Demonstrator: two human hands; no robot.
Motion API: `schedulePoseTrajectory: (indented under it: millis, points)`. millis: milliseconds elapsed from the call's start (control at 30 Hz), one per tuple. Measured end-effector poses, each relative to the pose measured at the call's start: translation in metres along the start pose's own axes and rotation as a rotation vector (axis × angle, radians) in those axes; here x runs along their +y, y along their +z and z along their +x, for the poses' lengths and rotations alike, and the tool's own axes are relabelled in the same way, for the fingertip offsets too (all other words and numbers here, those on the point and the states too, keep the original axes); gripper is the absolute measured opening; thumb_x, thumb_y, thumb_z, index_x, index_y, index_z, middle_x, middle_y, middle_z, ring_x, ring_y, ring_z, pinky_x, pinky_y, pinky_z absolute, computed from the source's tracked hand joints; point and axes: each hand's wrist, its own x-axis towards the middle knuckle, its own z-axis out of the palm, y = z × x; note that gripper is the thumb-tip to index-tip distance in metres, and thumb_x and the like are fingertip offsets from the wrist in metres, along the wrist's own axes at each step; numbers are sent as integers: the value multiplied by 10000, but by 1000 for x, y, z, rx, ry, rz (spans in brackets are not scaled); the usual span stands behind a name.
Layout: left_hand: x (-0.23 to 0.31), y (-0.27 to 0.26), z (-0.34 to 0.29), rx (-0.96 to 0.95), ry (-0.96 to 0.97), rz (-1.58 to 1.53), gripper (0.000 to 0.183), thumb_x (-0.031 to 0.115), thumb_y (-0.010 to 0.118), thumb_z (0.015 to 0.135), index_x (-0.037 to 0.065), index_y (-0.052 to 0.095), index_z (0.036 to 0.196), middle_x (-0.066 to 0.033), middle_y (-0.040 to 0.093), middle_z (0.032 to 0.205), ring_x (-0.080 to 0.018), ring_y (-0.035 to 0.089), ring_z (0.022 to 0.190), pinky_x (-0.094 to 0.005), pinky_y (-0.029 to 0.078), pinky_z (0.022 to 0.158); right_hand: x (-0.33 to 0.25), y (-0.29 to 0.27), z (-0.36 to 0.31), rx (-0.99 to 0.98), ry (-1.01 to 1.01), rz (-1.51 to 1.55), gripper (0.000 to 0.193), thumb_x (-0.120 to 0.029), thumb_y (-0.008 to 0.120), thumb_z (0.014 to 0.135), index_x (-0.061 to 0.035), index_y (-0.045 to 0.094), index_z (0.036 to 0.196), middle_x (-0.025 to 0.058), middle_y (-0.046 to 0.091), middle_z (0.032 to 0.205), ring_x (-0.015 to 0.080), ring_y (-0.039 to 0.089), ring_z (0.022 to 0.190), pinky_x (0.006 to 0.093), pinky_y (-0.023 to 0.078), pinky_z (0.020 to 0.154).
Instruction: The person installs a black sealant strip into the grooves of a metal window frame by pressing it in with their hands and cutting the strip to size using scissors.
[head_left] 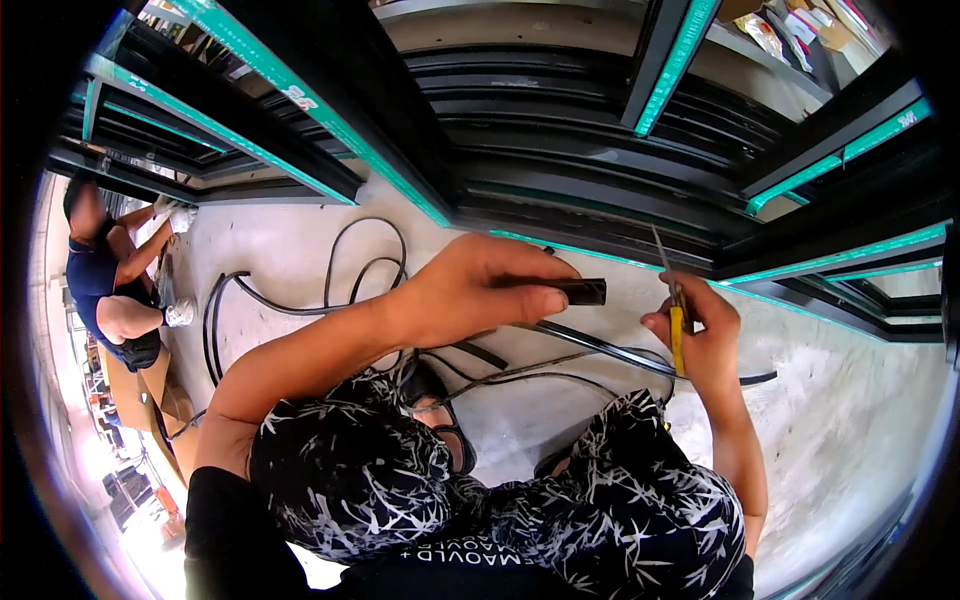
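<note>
My left hand (480, 285) is closed around a short end of black rubber strip (585, 291), which sticks out to the right past the thumb and fingers. To the right of it, my right hand (708, 330) grips yellow-handled scissors (677, 335). Their thin metal blades point up and away toward the black frame (600, 225). A gap separates the blades from the strip's end. Long black rubber strips (600, 347) lie loosely on the floor below both hands, partly hidden by my left forearm and knees.
Large black frames with green protective tape (330, 140) stand in front and at both sides. Looped black strip (335, 255) lies on the pale floor (830, 400). At the far left a co-worker (110, 270) crouches by a frame, near a cardboard box (150, 400).
</note>
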Motion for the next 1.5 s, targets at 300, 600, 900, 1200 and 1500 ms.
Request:
schedulePoseTrajectory:
  millis: [300, 600, 900, 1200, 1500]
  points:
    - [-126, -169, -88, 498, -150, -452, 400, 350, 595, 995, 38, 557, 1243, 12, 492, 763, -98, 443, 648, -241, 386, 610, 106, 18, -104, -183, -40, -604, 485, -225, 796, 692, -86, 643, 1130, 75, 637, 903, 305, 585, 967, 421, 482, 870]
    - [-381, -380, -338, 1686, -804, -343, 519, 492, 486, 1005, 8, 643, 1103, -101, 597, 848, -256, 493, 670, -398, 461, 646, 147, 5, -133, -218, 15, -677, 438, -71, 687, 691, -97, 634, 1126, 96, 644, 950, 315, 581, 969, 427, 486, 847]
    - [-127, -70, 9, 222, 40, 427, 453, 306, 641, 959, 53, 576, 1329, -131, 599, 1289, -228, 582, 1180, -346, 464, 1006, 59, 19, -29, -339, 463, 392, 405, -89, 781, 828, -42, 610, 1192, 39, 666, 965, 104, 606, 887, 254, 498, 800]
    - [-63, 4, 56, 28, 200, 389, 289, 276, 706, 892, 31, 634, 1029, -122, 643, 819, -277, 628, 795, -384, 485, 702, -22, 15, 39, -231, 478, 904, 394, -289, 661, 962, -41, 522, 1235, 113, 689, 989, 151, 643, 903, 266, 519, 759]
    - [-73, 28, 34, 42, -250, -121, 220, 217, 624, 999, 12, 569, 1061, -1, 572, 840, -77, 593, 789, -258, 513, 690, -30, 50, 26, 195, 221, 754, 456, 104, 706, 835, -34, 510, 1223, 78, 673, 946, 149, 657, 914, 272, 531, 814]
